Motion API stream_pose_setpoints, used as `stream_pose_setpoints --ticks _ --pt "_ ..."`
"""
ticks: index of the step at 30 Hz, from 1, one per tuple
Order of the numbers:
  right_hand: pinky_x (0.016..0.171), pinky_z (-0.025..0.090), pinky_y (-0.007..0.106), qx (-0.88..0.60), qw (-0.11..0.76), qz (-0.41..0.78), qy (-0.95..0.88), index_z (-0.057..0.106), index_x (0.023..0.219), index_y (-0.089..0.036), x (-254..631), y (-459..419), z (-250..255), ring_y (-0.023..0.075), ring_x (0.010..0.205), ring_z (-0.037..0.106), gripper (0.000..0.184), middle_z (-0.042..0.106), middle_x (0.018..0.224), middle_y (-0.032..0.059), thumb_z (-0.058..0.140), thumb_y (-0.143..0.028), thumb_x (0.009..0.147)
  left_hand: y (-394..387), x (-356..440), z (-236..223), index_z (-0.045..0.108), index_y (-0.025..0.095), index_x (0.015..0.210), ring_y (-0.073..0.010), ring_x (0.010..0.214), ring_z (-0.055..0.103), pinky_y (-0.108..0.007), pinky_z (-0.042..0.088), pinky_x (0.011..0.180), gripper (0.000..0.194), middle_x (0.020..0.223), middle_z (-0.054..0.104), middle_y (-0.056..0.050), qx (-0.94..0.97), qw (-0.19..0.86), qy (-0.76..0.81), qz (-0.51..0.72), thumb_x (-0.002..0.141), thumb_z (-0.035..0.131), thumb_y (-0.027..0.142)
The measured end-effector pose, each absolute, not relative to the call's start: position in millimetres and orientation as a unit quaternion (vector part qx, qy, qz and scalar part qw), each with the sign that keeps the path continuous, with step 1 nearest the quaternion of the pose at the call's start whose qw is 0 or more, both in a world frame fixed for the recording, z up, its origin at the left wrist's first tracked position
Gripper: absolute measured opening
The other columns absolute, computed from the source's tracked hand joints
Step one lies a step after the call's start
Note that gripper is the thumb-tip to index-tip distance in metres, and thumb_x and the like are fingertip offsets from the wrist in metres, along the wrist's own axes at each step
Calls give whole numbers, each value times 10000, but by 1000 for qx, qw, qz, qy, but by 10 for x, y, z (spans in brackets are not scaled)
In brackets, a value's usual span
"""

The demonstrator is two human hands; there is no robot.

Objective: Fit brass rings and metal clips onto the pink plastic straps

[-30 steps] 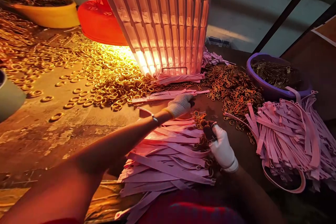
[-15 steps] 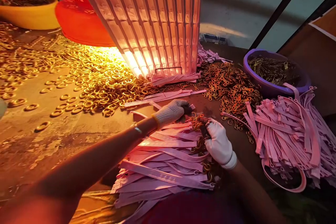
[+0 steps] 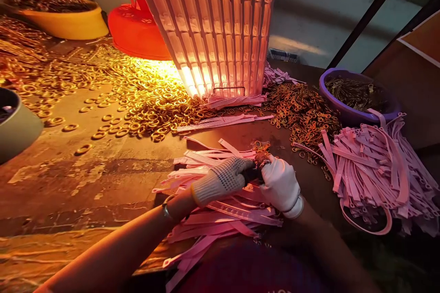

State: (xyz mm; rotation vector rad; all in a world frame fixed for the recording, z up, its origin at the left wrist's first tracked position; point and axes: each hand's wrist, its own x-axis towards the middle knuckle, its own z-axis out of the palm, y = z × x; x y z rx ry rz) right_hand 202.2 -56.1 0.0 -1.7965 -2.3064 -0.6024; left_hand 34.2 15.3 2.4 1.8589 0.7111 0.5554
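My left hand (image 3: 223, 178), in a knitted glove with dark dots, is closed at the fingertips. It meets my right hand (image 3: 280, 183), in a plain white glove whose fingers are curled and darkened at the tips. What the fingers pinch between them is dark and too small to make out. Just beyond the fingertips a few metal clasps (image 3: 261, 146) catch the light. Under both hands a loose pile of pink straps (image 3: 233, 210) lies spread out, with small loops at some of the ends.
Brass rings (image 3: 165, 114) lie heaped at left, below a red lamp shade (image 3: 137, 29). A ribbed plastic panel (image 3: 220, 32) stands behind. Metal clasps (image 3: 302, 114), a purple basin (image 3: 325, 89) and more pink straps (image 3: 371, 169) sit right. A yellow basin (image 3: 68, 25) stands far left.
My left hand has come back toward me and against my right hand. The pink strap end that showed at its fingertips is now hidden. The view has shifted a little left.
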Motion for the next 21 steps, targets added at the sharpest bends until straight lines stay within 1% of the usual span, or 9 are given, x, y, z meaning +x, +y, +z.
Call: stream_pose_setpoints --ticks 1,2,3,6,8,11,13,16,21 --pt "603 394 330 -604 81 -189 -770 597 775 -194 2021 -578 -7 231 678 576 80 666 757 106 588 -136 829 135 340 -15 706 170 799 -170 718 615 -263 485 676 181 780 718 -28 776 513 288 227 870 586 286" --pt "629 419 331 -610 82 -170 -770 617 808 -184 2021 -595 3 235 703 588 38 679 786 112 606 -154 826 115 334 -45 710 168 818 -171 714 612 -264 481 670 179 783 716 -27 773 518 290 224 870 583 282" --pt "670 449 335 -614 81 -144 -772 641 860 -172 2023 -610 30 244 745 606 47 694 829 119 618 -162 820 95 323 -64 703 165 813 -160 673 591 -257 465 636 192 750 698 -20 766 522 302 222 879 575 293" --pt "800 489 334 -623 57 -52 -778 663 1067 -146 2044 -647 203 266 917 652 277 723 993 137 592 -107 802 21 279 -57 641 161 730 -113 529 456 -232 354 513 320 594 564 22 742 516 356 237 929 547 393" --pt "801 486 319 -635 25 10 -772 644 1154 -146 2072 -657 348 263 947 676 356 734 1033 133 552 -76 817 -37 257 -37 626 161 714 -106 526 433 -230 329 507 359 573 528 33 745 495 369 251 942 543 426" --pt "717 473 308 -641 -27 83 -762 611 1232 -162 2101 -645 509 269 887 716 353 757 1002 119 543 -147 886 -127 248 -39 650 158 740 -113 570 468 -230 350 533 339 619 574 22 755 478 367 258 955 519 385" --pt "675 463 301 -637 -64 111 -760 619 1200 -173 2089 -626 547 277 871 731 312 765 988 118 564 -197 894 -179 251 -57 659 158 757 -115 577 480 -231 359 537 351 640 599 14 751 482 370 258 970 501 387" --pt "664 466 293 -647 -96 108 -748 643 1095 -165 2021 -619 486 275 888 743 240 768 976 134 550 -159 873 -233 254 -75 677 159 773 -123 577 501 -238 368 549 362 643 628 5 754 468 383 257 973 501 404" --pt "652 491 308 -610 -61 34 -789 667 1011 -120 1932 -709 208 266 797 749 184 767 867 158 549 -181 884 -253 265 -75 688 158 729 -159 643 582 -258 410 610 295 703 702 -38 779 437 382 237 922 536 322"
